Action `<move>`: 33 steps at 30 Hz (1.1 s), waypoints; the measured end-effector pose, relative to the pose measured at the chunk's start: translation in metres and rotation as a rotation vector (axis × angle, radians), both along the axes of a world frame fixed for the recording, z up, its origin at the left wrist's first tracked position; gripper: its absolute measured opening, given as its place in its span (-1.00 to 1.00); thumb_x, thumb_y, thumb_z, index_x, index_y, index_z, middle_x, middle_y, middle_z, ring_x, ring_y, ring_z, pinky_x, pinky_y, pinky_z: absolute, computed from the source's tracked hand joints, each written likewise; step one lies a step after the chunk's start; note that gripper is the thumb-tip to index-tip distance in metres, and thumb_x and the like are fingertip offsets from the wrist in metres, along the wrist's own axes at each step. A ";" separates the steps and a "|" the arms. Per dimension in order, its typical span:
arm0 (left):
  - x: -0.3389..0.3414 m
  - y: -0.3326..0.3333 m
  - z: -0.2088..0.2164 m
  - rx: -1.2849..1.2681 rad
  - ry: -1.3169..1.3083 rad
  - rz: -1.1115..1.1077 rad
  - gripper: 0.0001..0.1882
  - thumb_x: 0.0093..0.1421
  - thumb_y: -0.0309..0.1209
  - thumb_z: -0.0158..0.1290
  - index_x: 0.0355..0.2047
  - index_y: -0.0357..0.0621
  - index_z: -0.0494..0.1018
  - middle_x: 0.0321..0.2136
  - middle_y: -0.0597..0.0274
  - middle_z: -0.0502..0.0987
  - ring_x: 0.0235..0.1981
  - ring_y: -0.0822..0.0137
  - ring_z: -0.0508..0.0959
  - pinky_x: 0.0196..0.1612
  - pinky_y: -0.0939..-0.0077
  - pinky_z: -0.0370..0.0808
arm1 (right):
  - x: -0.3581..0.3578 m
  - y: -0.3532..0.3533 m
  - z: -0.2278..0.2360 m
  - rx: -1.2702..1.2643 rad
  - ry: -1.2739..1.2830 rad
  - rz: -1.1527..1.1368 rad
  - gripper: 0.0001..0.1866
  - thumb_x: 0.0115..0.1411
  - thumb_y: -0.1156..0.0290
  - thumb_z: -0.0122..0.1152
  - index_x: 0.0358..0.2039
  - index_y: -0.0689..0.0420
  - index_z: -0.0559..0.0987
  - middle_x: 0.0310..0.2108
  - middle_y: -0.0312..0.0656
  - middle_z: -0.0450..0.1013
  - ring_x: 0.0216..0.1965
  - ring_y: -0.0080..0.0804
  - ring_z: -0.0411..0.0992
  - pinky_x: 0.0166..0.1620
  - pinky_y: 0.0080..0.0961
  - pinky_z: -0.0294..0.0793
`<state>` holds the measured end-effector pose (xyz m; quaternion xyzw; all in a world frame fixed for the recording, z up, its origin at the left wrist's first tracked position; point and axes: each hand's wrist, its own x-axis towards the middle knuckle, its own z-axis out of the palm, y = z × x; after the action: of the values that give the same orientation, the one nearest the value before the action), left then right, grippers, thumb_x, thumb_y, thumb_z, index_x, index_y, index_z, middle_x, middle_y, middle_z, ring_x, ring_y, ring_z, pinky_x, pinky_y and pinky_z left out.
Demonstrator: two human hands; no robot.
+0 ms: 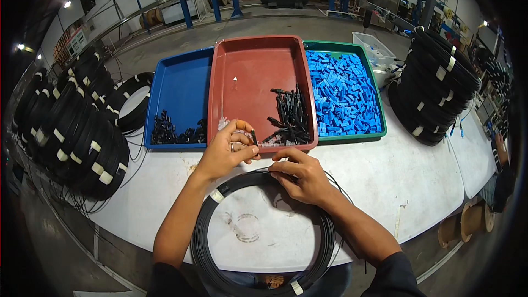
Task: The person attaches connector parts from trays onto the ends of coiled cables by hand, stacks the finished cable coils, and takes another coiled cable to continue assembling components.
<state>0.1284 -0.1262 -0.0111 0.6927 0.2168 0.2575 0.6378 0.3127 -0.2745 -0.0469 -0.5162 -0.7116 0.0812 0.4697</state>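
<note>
My left hand (228,151) is raised over the near edge of the red tray (253,71), its fingers closed round a small black part (253,137). Just right of it, my right hand (301,175) pinches the thin black cable (265,171) close to its end. That cable belongs to a black coil (201,236) bound with white tape, which lies at the table's front edge below my hands. Long black connector parts (289,115) are heaped in the red tray's right side. Small clear pieces along its near edge are partly hidden by my left hand.
Left of the red tray stands a blue tray (181,82) with small black parts; right of it, a green tray (379,113) full of blue connectors (338,93). Taped black coils are stacked at the left (82,137) and right (434,88). A clear bin (374,49) stands behind the green tray.
</note>
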 end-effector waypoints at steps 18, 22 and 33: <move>-0.008 -0.032 -0.020 0.041 0.079 -0.023 -0.80 0.24 -0.50 0.27 -0.31 -0.24 0.42 -0.42 0.20 0.62 -0.39 0.47 0.65 -0.43 0.65 0.60 | 0.001 0.000 0.002 0.013 -0.108 0.133 -0.71 0.01 0.59 0.39 -0.18 0.18 0.70 -0.20 -0.09 0.58 -0.25 -0.11 0.60 -0.17 -0.31 0.61; -0.009 -0.032 -0.021 0.622 0.012 0.026 -0.84 0.14 -0.59 0.29 -0.29 -0.32 0.54 -0.37 0.16 0.67 -0.38 0.39 0.67 -0.34 0.53 0.62 | 0.000 -0.001 0.000 -0.030 -0.059 0.069 -0.72 0.01 0.59 0.39 -0.21 0.18 0.69 -0.21 -0.10 0.58 -0.25 -0.10 0.60 -0.17 -0.30 0.61; -0.009 -0.031 -0.024 0.962 -0.097 -0.016 -0.67 0.02 -0.63 0.31 -0.15 -0.28 0.59 -0.32 0.09 0.66 -0.34 0.17 0.67 -0.25 0.39 0.61 | 0.000 0.000 0.000 0.060 -0.074 0.072 -0.76 0.02 0.61 0.39 -0.24 0.20 0.68 -0.20 -0.07 0.56 -0.23 -0.11 0.59 -0.17 -0.32 0.60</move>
<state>0.1197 -0.1571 -0.0350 0.8979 0.0378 0.3558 0.2564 0.3131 -0.2748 -0.0474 -0.4788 -0.7487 0.0573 0.4550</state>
